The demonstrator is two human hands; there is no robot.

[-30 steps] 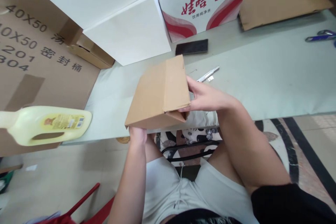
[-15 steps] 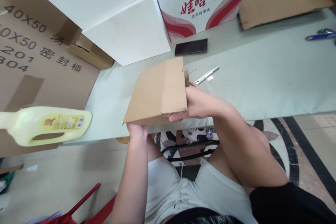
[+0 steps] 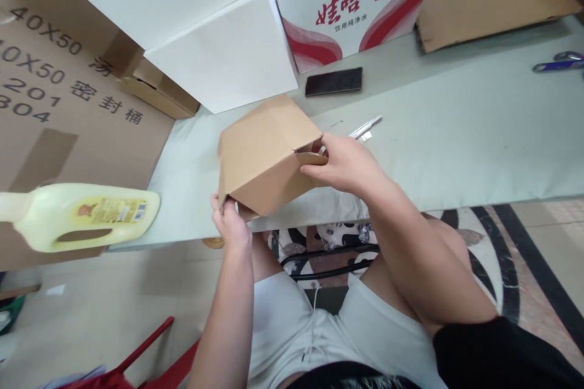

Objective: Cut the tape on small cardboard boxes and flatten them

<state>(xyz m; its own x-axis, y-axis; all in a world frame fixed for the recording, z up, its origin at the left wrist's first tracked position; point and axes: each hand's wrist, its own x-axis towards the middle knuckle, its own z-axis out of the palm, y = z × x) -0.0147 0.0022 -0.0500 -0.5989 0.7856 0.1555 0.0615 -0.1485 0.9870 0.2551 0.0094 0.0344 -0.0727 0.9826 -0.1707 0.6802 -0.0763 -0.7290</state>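
Note:
A brown cardboard box (image 3: 264, 152) is held tilted over the front edge of the table, its two ends partly open. My left hand (image 3: 231, 219) grips a flap at the near left corner, thumb and fingers closed on the cardboard. At the right end, my right hand (image 3: 340, 161) pinches a flap beside a gap, and something small and reddish shows in that gap. A silver utility knife (image 3: 366, 127) lies on the table just beyond my right hand, partly hidden by it.
A black phone (image 3: 333, 81) lies behind the box, before a white and red carton (image 3: 351, 15). A pale yellow jug (image 3: 91, 217) is at the left by a large printed carton (image 3: 45, 103). Flattened cardboard (image 3: 493, 0) and a blue-handled tool (image 3: 559, 65) lie at the right.
The box has turned and tipped, so a near side face now shows. My left hand has come from underneath to the left corner flap; my right hand has shifted up along the right end.

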